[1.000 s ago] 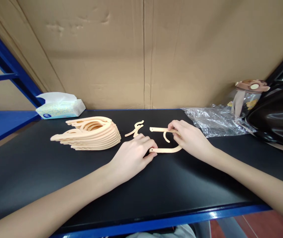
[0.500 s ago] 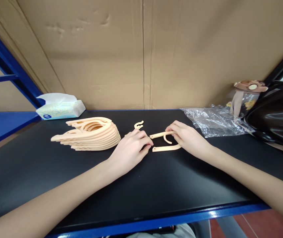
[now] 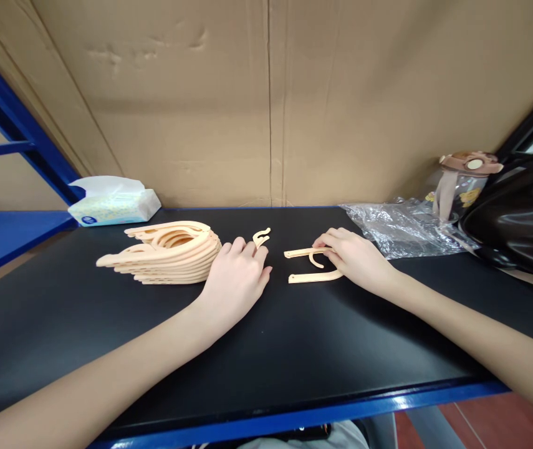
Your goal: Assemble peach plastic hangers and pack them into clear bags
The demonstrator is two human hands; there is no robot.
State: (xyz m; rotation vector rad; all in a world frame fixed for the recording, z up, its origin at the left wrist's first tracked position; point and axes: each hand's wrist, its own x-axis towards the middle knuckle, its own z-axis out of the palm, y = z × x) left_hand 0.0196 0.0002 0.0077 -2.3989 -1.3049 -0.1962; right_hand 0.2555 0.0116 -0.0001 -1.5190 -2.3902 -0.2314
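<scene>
My right hand (image 3: 357, 255) grips a cream folding hanger (image 3: 313, 278) by its bend, with both arms pointing left and the curved hook between them. The fingers hide its right end. My left hand (image 3: 235, 274) hovers low over the table, thumb apart from the bent fingers and nothing visibly held. A second cream piece with a small hook (image 3: 260, 238) shows just past its fingertips; the rest of that piece is hidden, and whether the fingers touch it is unclear. Left of this hand sits a stack of similar cream hangers (image 3: 172, 252).
A tissue pack (image 3: 114, 202) stands at the back left of the black table (image 3: 275, 349). At the back right lie crumpled clear plastic (image 3: 388, 227), a drink bottle (image 3: 465, 181) and a shiny black bag (image 3: 523, 212). A cardboard wall (image 3: 266, 112) closes off the back.
My left hand has drawn back to the left, away from the ends of the hanger arms, and its thumb has spread. My right hand keeps its hold on the hanger, nearly still.
</scene>
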